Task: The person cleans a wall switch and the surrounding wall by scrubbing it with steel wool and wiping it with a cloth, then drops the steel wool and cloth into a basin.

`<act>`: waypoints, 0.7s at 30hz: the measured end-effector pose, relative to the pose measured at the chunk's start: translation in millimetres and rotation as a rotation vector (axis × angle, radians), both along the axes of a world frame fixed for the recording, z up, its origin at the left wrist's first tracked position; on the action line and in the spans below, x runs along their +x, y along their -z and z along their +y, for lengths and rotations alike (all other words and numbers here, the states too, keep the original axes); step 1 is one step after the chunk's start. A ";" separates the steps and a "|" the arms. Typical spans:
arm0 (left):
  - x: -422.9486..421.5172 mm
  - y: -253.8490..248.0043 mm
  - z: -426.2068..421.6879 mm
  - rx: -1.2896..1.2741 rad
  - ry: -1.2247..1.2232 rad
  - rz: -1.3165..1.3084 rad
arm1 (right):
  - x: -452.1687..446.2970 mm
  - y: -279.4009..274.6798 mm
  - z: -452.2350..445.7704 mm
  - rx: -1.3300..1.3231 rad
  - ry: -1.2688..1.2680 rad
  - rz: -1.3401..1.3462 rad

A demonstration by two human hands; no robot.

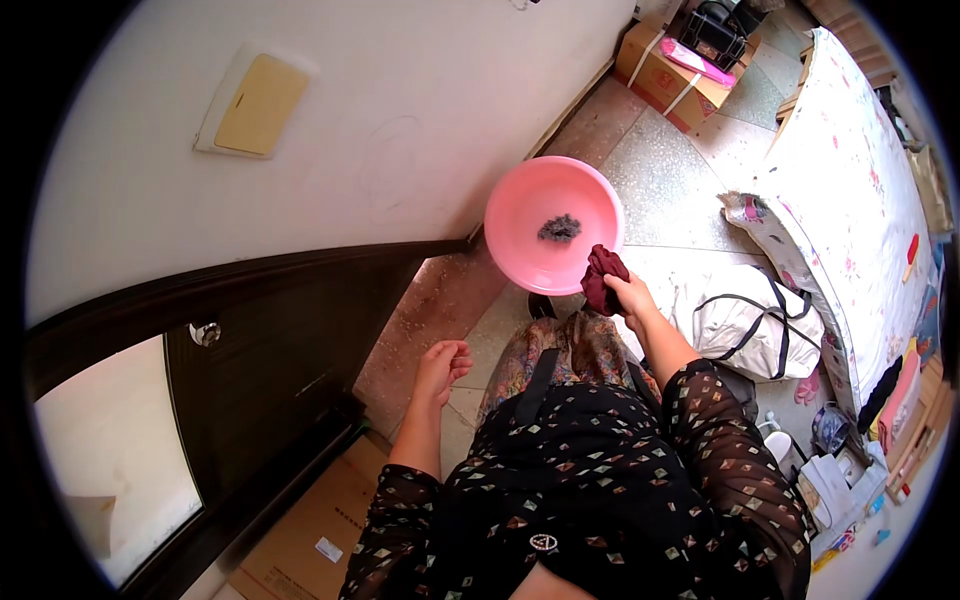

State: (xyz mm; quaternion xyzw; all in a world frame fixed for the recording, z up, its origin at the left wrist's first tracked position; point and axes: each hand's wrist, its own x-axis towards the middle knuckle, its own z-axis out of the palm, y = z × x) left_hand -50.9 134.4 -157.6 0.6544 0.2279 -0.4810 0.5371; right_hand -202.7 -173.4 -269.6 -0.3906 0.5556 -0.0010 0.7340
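Observation:
A bunched dark red cloth (604,280) is gripped in my right hand (632,298), over the near right rim of a pink plastic basin (520,252). Inside the basin lies a small crumpled dark grey clump (559,229), possibly wet fabric; its kind is unclear. My left hand (443,368) hangs in the air beside the dark door, fingers curled in, with nothing showing in them.
To the left are a white wall and a dark door (270,330); a cardboard box (310,510) leans below it. A white bag with black straps (750,315) sits at right beside a bed (850,190). Farther off stands a strapped carton (660,80).

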 end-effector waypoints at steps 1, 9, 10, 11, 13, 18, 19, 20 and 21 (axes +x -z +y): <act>2.5 -0.2 0.7 0.000 0.001 0.001 | 1.3 2.5 1.0 0.003 -0.002 0.005; 25.4 -6.9 1.9 0.052 0.046 -0.041 | 26.2 0.7 -2.1 -0.112 -0.050 0.074; 27.3 -5.1 4.0 0.051 0.040 -0.053 | 31.4 -5.6 -1.5 -0.182 -0.080 0.153; 27.4 -0.4 7.9 0.020 0.032 -0.041 | 33.3 -5.1 -0.8 -0.186 -0.085 0.139; 27.9 3.1 11.3 -0.019 0.017 -0.047 | 31.2 -3.7 -4.3 -0.230 -0.128 -0.002; 29.4 -4.9 -1.0 -0.020 0.091 -0.102 | 30.8 -23.7 -16.9 -0.156 -0.222 0.056; 31.3 -6.9 -4.5 -0.013 0.127 -0.136 | 27.8 -22.4 -19.0 -0.136 -0.200 0.052; 33.0 -7.7 -6.5 -0.023 0.122 -0.150 | 24.4 -21.7 -21.0 -0.114 -0.177 0.049; 34.5 -8.0 -8.0 -0.053 0.134 -0.169 | 22.1 -26.6 -22.2 -0.126 -0.180 0.039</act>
